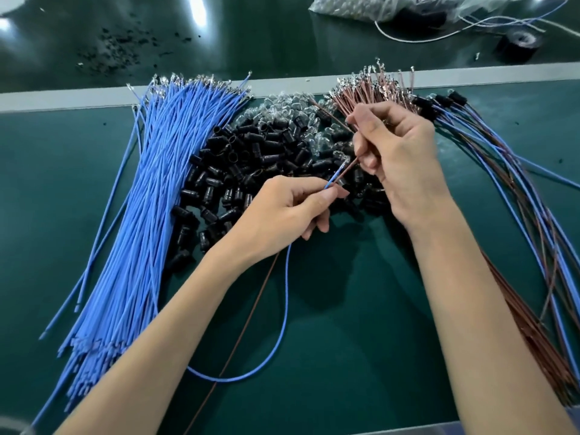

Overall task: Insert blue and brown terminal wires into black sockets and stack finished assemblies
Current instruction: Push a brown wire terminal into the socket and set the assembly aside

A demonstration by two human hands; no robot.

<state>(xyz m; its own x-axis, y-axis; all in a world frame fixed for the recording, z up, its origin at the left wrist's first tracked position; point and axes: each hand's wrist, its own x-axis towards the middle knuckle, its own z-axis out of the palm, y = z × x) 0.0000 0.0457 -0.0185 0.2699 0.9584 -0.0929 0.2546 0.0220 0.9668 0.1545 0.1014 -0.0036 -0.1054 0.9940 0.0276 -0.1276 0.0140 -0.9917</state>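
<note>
Two wires are in play, one blue wire [286, 309] and one brown wire [346, 170]. Your left hand [282, 211] pinches them side by side over the heap of black sockets [251, 158], and their tails trail back across the bench [361, 293]. Your right hand [401, 158], fingers curled, grips the brown wire near its tip. You hold no socket.

The terminals may sit uneven in the pinch, so one could seat short. Your right fingertips are against the loose brown bundle [370, 89], and a stray wire may drag out with them. The blue tail loops wide and may snag as you lift.

Counted: two hands, two held wires, one blue bundle [150, 199], one brown bundle, one socket heap and one stack of finished assemblies [430, 106] at your right. The pieces in each are too many to count.
</note>
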